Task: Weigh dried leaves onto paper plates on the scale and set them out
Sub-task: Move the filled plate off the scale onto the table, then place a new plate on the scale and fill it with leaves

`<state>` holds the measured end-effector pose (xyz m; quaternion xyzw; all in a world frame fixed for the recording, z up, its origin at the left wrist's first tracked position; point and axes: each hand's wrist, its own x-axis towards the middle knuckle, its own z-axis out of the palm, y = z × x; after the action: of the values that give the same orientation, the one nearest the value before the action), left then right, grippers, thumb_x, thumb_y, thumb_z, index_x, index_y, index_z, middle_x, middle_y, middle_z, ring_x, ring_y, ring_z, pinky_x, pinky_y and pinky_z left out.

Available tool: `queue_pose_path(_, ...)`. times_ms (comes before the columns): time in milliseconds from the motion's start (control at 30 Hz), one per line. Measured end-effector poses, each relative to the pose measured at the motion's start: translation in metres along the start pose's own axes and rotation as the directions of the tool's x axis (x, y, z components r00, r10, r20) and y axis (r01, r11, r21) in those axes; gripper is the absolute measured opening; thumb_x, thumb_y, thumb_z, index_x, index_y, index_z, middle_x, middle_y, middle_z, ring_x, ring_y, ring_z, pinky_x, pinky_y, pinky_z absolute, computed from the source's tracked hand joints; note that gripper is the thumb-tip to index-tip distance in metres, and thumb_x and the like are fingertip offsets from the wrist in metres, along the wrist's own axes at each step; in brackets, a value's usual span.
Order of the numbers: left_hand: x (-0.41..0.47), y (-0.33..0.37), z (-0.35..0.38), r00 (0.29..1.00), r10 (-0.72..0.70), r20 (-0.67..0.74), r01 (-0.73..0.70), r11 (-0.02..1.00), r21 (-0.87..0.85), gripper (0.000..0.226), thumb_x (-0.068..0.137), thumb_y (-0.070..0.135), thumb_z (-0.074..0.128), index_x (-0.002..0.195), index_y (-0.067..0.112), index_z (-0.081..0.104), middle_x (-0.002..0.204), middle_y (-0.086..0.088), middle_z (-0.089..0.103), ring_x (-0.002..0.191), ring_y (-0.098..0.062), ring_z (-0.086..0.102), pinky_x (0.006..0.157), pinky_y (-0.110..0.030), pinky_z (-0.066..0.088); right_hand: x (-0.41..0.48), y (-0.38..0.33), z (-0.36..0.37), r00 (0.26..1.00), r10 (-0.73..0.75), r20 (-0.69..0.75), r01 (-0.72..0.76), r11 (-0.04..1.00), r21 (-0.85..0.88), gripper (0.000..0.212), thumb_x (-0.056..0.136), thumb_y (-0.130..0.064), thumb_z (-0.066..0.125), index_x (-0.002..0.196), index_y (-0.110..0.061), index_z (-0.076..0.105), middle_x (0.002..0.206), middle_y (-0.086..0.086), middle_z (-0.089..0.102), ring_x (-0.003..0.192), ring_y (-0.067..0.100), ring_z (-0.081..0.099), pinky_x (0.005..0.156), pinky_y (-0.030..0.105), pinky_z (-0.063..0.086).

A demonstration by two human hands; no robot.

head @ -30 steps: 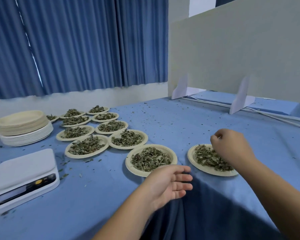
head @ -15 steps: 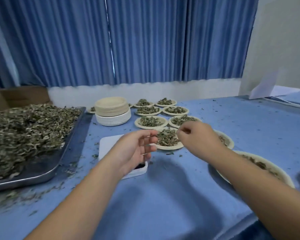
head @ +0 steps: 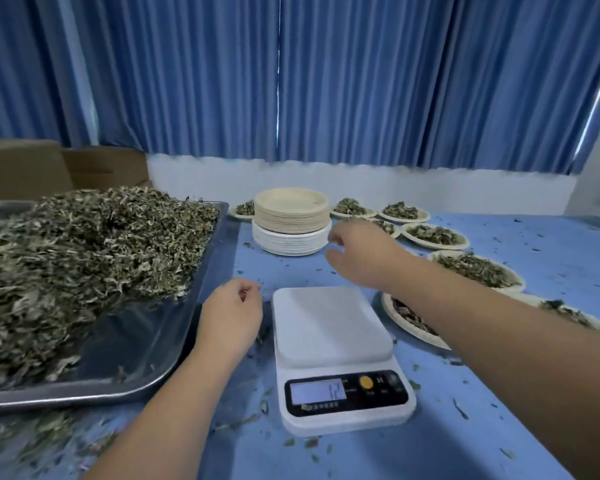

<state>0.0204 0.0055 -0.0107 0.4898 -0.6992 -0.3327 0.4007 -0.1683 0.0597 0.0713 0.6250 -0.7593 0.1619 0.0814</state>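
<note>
— At lower centre, what lay on the scale?

— Nothing. Its pan was bare and its display lit, the digits too blurred to trust. It stood on the counter between the tray and the plates, likely so both were one reach away.

— Where were the leaves?

— Heaped on the tray at left of frame. More lay in portions on the plates set out at right and along the back.

— And the hands?

— The right hand was stretched toward the stack of empty plates at upper centre, fingers open and spread, just beside its right edge. I could not tell whether it touched. I judged it was going for a fresh plate.

— The other?

— The left hand hovered between tray and scale, fingers loosely curled with nothing seen in them, probably placed near the heap to scoop.
</note>
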Motion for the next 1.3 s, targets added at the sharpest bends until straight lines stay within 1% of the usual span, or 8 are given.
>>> queue_pose_path(100,0.005,-0.004,0.005,1.000,-0.018,0.021,0.017,1.000,0.015,0.014,0.099,0.023,0.047,0.101,0.024,0.061,0.102,0.005,0.058,0.092,-0.014,0.052,0.077,-0.027,0.038,0.043,-0.006,-0.001,0.999,-0.028,0.031,0.033,0.983,-0.180,0.039,0.094,-0.030,0.050,0.128,-0.010,0.051,0.126,0.011,0.046,0.110,0.033,0.052,0.090,0.040,0.046)
queue_pose_path(267,0.006,-0.006,0.007,0.999,-0.044,0.016,0.044,0.999,-0.006,0.014,0.095,0.022,0.050,0.092,0.028,0.062,0.100,0.010,0.060,0.086,-0.005,0.056,0.070,-0.025,0.043,0.105,-0.015,-0.003,0.998,0.010,0.065,-0.010,1.000,0.002,0.056,0.097,-0.039,0.051,0.144,-0.011,0.040,0.146,0.009,0.033,0.126,0.030,0.044,0.100,0.035,0.036)
queue_pose_path(367,0.007,-0.006,0.006,0.999,-0.048,0.020,0.049,0.998,-0.034,0.016,0.094,0.022,0.050,0.088,0.031,0.061,0.100,0.011,0.060,0.082,-0.001,0.056,0.064,-0.021,0.042,0.126,-0.018,0.006,0.990,0.015,0.138,-0.007,0.998,-0.055,0.062,0.097,-0.043,0.050,0.148,-0.013,0.033,0.151,0.008,0.029,0.132,0.030,0.040,0.105,0.037,0.034)
queue_pose_path(433,0.008,-0.006,0.006,0.999,-0.043,0.021,0.043,0.999,-0.026,0.015,0.094,0.021,0.050,0.090,0.030,0.061,0.101,0.011,0.061,0.083,-0.005,0.058,0.070,-0.026,0.047,0.132,-0.019,0.013,0.978,0.040,0.207,-0.024,0.997,-0.076,0.060,0.096,-0.043,0.050,0.145,-0.011,0.037,0.144,0.010,0.041,0.118,0.030,0.050,0.098,0.037,0.042)
queue_pose_path(533,0.008,-0.006,0.006,0.999,-0.029,0.025,0.029,1.000,-0.006,0.015,0.093,0.022,0.050,0.094,0.028,0.063,0.100,0.012,0.061,0.085,-0.005,0.058,0.077,-0.028,0.049,0.135,-0.022,0.019,0.971,0.046,0.236,-0.037,0.998,-0.045,0.042,0.097,-0.036,0.049,0.122,-0.004,0.056,0.104,0.013,0.063,0.079,0.028,0.060,0.076,0.035,0.053)
queue_pose_path(767,0.009,-0.008,0.008,0.999,-0.030,0.040,0.029,0.999,0.025,0.015,0.092,0.024,0.049,0.087,0.035,0.057,0.094,0.015,0.058,0.079,0.000,0.055,0.066,-0.019,0.046,0.144,-0.029,0.014,0.981,0.090,0.174,-0.078,0.994,-0.071,0.032,0.095,-0.011,0.048,0.124,-0.007,0.062,0.124,0.013,0.061,0.099,0.027,0.056,0.089,0.032,0.045)
queue_pose_path(1067,0.009,-0.008,0.008,0.998,-0.014,0.056,0.011,0.999,0.042,0.014,0.090,0.022,0.049,0.089,0.033,0.057,0.097,0.014,0.056,0.081,-0.006,0.057,0.065,-0.023,0.047,0.140,-0.017,0.001,0.999,-0.016,-0.051,0.019,0.998,0.063,0.023,0.094,-0.011,0.053,0.103,-0.002,0.072,0.108,0.009,0.067,0.096,0.026,0.059,0.074,0.034,0.046)
queue_pose_path(1300,0.007,-0.005,0.004,0.998,-0.005,0.067,0.003,0.999,0.033,0.017,0.091,0.021,0.049,0.097,0.028,0.063,0.102,0.008,0.062,0.087,-0.015,0.061,0.075,-0.030,0.050,0.044,-0.028,-0.011,0.958,-0.139,-0.250,0.203,0.946,0.252,0.016,0.092,-0.016,0.062,0.099,-0.017,0.076,0.095,-0.006,0.059,0.074,0.000,0.049,0.068,0.009,0.032)
